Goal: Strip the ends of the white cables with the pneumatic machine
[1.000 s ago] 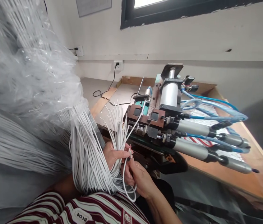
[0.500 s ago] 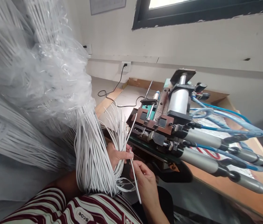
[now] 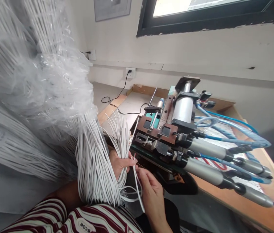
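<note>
My left hand (image 3: 119, 164) is closed around a small bundle of white cables (image 3: 121, 136), whose ends fan out above it. Between its thumb and fingertips stands a single cable end with a little reddish wire (image 3: 134, 156) showing. My right hand (image 3: 153, 191) is close by on the right, fingers curled in a pinch at a white cable (image 3: 137, 187) that slants down past them. What lies inside those fingertips is partly hidden. A thick hank of white cables (image 3: 94, 165) hangs over my left forearm, beside the small bundle.
Clear plastic wrap (image 3: 54, 81) covers more cables at the left. To the right, a pneumatic machine (image 3: 161, 129) with cylinders and blue air hoses (image 3: 239, 142) stands on a wood-edged bench (image 3: 224, 197). A black cord (image 3: 117, 105) runs from a wall socket (image 3: 130, 73).
The view has tilted up slightly. My right hand stays beside my left fingertips, and a cable loop beneath them shows wider. Both hands keep much the same hold.
</note>
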The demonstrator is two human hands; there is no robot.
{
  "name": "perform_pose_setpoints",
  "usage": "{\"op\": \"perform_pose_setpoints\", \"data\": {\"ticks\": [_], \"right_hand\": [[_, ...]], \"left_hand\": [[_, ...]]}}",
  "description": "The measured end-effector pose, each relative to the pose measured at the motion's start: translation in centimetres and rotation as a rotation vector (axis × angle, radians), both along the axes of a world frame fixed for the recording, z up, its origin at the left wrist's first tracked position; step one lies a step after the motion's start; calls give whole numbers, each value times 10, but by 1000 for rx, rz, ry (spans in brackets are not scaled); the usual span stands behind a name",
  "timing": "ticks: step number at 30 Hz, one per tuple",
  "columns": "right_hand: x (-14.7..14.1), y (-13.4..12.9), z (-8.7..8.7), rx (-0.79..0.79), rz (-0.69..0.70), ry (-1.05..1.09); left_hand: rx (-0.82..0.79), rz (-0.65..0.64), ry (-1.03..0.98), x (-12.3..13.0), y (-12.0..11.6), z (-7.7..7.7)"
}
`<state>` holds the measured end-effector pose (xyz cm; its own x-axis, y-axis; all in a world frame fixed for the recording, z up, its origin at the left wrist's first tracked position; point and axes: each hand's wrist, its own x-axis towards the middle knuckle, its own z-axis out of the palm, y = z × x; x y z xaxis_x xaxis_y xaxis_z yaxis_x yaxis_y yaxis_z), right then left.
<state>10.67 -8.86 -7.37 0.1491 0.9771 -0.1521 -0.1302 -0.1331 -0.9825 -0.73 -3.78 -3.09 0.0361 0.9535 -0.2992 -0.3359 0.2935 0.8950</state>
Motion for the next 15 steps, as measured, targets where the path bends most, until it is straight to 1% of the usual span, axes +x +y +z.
{"op": "perform_pose_setpoints", "data": {"ticks": [2,4,6,8,9,10,12,13,15], "right_hand": [[22,-2,-8,-29,-172,-64],[55,-2,-18,-66,-402,-184],[95,1,-26,-64,-571,-381],[138,9,-28,-37,-659,-654],[158,14,-27,-36,-660,-841],[175,22,-23,-42,-620,-1041],[200,38,-14,-8,-535,-1162],[207,47,-9,18,-472,-1188],[210,62,1,89,-342,-1220]], "left_hand": [[-3,14,1,0,1,0],[-3,15,3,0,1,1],[3,6,6,-1,3,2],[20,-10,13,0,7,2],[31,-21,17,0,9,3],[44,-30,21,1,11,3],[68,-41,28,2,12,5],[79,-42,32,3,12,6],[97,-32,42,3,11,7]]}}
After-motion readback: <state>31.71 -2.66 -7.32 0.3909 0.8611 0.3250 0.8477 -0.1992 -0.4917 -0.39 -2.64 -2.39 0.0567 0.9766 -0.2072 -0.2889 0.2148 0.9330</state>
